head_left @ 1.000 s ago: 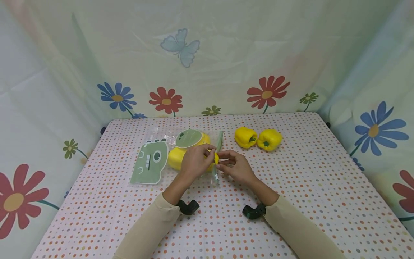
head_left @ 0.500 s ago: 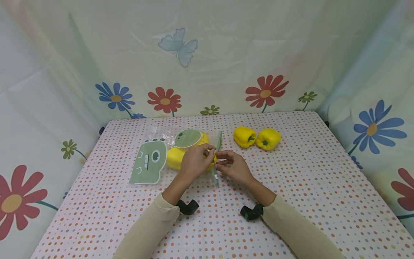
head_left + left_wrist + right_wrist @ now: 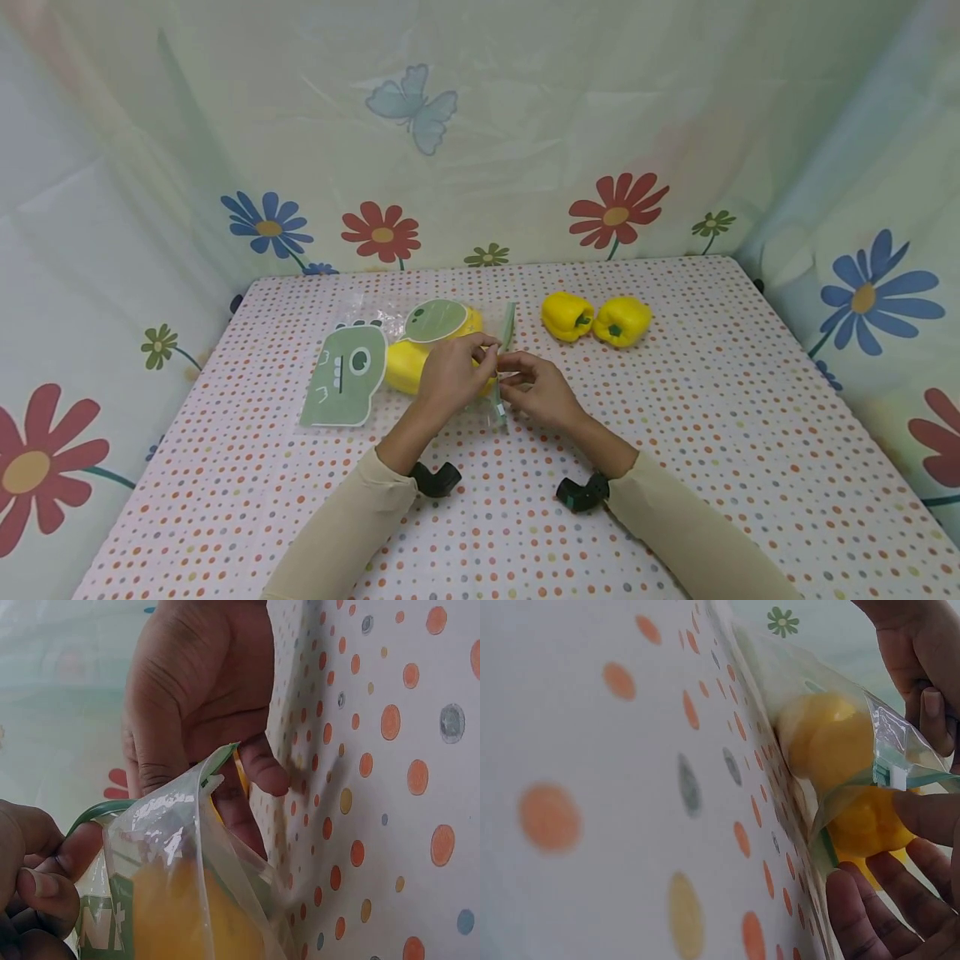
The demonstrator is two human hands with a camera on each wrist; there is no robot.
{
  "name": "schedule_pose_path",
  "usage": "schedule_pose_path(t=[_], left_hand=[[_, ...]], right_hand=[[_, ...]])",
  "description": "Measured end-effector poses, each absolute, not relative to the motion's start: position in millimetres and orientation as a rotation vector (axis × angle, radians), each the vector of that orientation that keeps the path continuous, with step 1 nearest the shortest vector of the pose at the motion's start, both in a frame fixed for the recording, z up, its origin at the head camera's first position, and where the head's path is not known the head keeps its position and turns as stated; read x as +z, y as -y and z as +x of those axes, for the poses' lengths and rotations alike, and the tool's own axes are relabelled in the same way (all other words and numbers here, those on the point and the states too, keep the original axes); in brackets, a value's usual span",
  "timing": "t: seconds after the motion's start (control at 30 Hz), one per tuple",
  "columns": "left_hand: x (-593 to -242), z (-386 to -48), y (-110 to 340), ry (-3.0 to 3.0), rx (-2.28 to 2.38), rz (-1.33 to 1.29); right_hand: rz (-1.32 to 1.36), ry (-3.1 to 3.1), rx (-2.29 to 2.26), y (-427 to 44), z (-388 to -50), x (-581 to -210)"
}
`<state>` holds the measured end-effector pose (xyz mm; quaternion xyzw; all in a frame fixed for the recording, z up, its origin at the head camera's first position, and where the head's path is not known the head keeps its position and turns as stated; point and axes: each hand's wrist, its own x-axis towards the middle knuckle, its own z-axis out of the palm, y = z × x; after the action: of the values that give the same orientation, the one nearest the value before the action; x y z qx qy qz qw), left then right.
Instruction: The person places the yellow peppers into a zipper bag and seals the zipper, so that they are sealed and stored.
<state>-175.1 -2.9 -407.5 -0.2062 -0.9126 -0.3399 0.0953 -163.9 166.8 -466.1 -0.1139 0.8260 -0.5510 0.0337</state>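
A clear zip bag point(image 3: 341, 392) with green monster prints lies on its side, its mouth facing right; yellow peppers point(image 3: 403, 367) point(image 3: 840, 742) show inside. My left hand point(image 3: 453, 371) point(image 3: 45, 877) pinches the upper edge of the mouth between thumb and fingers and lifts it. At the mouth, my right hand point(image 3: 546, 392) point(image 3: 199, 697) has its fingers spread and lightly bent against a yellow pepper point(image 3: 870, 825), the thumb near the white slider point(image 3: 891, 775). In the head view the hands mostly cover this pepper.
Two more yellow peppers point(image 3: 567, 317) point(image 3: 622, 322) lie side by side at the back, right of the bag. The table has a dotted cloth point(image 3: 675, 400), with flowered curtains point(image 3: 525, 125) behind and at both sides. Black wrist cameras point(image 3: 437, 481) point(image 3: 583, 492) sit under both wrists.
The pepper at the mouth has moved left, farther into the bag, and less of it shows between the hands. My right hand has shifted slightly left with it; my left hand keeps its pinch.
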Motion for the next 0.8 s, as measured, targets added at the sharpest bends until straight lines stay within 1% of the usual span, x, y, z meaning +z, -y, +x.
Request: schedule_pose_path(t=[0.8], left_hand=[[-409.7, -176.1, 2.7, 2.705, -1.043, -0.607]], right_hand=[[-0.287, -2.538, -1.696, -166.8, -163.7, -465.5]])
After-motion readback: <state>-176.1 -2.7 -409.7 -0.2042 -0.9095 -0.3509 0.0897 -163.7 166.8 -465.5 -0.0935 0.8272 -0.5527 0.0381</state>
